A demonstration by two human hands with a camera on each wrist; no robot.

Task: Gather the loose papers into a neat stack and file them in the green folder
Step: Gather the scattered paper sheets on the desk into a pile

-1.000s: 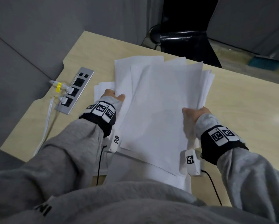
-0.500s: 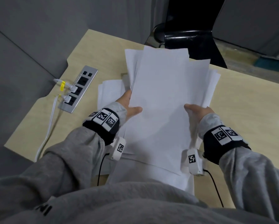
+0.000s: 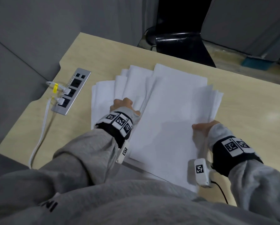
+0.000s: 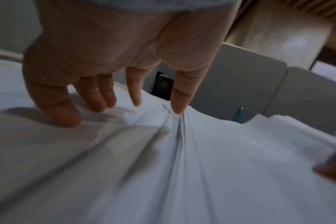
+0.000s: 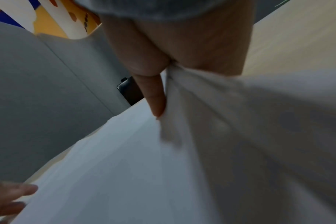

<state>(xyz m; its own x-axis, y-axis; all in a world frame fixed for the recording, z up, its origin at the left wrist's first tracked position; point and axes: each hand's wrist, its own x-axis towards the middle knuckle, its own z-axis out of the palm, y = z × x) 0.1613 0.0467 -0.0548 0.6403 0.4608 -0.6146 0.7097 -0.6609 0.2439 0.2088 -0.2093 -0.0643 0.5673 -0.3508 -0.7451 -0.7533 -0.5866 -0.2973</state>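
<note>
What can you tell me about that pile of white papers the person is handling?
The papers are plain white sheets, blank as far as shows, fanned unevenly with edges and corners offset. They lie on a light wooden desk, some spread left under the rest. The right hand pinches the bundle's right edge; the left hand presses straight fingers on the left sheets. No green folder is visible.

We see our right hand [image 5: 182,50] pinching the edge of the white papers [image 5: 144,174], thumb on top (the sheets blur towards the lens). Our left hand's fingertips [image 5: 19,191] touch the far edge, with the pale tabletop [image 5: 297,37] beyond.
</note>
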